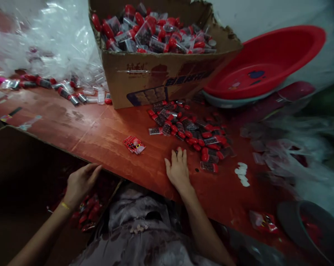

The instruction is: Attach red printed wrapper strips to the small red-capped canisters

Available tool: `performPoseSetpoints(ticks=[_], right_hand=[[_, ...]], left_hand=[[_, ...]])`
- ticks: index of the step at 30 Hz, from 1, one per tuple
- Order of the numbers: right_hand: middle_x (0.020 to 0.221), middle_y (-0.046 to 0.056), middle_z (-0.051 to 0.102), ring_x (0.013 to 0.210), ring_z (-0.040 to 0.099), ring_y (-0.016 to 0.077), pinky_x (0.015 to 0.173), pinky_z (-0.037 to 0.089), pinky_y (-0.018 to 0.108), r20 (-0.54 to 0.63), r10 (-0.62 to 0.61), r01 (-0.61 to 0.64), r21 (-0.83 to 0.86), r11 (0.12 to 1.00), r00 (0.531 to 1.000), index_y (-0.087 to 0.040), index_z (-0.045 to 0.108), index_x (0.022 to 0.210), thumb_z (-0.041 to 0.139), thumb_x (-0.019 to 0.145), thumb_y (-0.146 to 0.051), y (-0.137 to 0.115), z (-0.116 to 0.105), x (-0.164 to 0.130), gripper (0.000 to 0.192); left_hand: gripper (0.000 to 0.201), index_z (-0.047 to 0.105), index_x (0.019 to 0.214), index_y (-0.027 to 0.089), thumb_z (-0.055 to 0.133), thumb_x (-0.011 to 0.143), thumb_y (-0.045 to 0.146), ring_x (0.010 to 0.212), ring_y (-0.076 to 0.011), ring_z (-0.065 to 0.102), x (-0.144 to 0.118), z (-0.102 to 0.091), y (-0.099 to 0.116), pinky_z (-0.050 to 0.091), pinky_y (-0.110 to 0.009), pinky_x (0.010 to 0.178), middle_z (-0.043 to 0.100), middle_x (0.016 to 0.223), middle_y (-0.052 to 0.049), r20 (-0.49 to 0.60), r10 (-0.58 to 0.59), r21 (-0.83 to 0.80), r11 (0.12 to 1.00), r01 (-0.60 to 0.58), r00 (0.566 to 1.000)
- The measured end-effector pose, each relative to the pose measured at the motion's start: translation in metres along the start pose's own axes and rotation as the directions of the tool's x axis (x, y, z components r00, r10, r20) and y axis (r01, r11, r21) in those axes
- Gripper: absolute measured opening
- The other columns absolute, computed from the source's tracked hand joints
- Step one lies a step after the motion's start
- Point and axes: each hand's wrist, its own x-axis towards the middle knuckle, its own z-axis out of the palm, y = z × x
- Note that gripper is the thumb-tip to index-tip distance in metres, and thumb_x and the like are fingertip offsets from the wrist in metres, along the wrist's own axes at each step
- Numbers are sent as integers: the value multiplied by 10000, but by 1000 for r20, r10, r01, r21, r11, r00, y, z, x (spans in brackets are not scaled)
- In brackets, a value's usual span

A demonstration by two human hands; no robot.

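Note:
My right hand lies palm down on the red-brown table, fingers stretched out. A bit of red shows at its fingertips, mostly hidden. Just beyond and to its right spreads a pile of small clear tubes with red caps and dark contents. My left hand hangs over the carton below the table's front edge, thumb and fingers apart, nothing visible in it. In that carton lie more red-capped pieces, in shadow. Several red printed cards lie fanned between the hands.
A large cardboard box, heaped with red-capped tubes, stands at the back. Clear plastic bags and loose tubes lie left. On the right are a red basin, white discs, plastic bags and a grey bucket.

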Motion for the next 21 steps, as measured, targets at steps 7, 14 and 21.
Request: performPoseSetpoints(ticks=[7,14,21], right_hand=[[1430,212,347,1354,235,356,1023,282,593,10,17,-18,112,994,1000,-89,505,1253,386,902,-372,-24,-5,-2,467],[1370,178,450,1332,307,320,1014,294,594,-122,-67,95,241,966,990,-131,592,1137,390,909,-364,-14,-8,-14,383],[1161,118,637,1147,530,256,995,367,459,-233,-92,194,463,865,968,-165,630,1062,445,891,-312,-43,-26,-1,291]], left_hand=[[430,596,1185,151,482,849,395,1284,-350,386,64,77,101,304,-516,1032,475,1361,-173,41,417,291,865,-410,908],[306,678,1073,248,464,865,317,1328,-377,299,75,97,93,207,-599,1048,524,1326,-124,118,447,406,793,-454,887],[306,677,1074,263,466,869,346,1310,-333,356,67,84,99,260,-552,1045,497,1351,-127,-36,432,278,870,-406,901]])
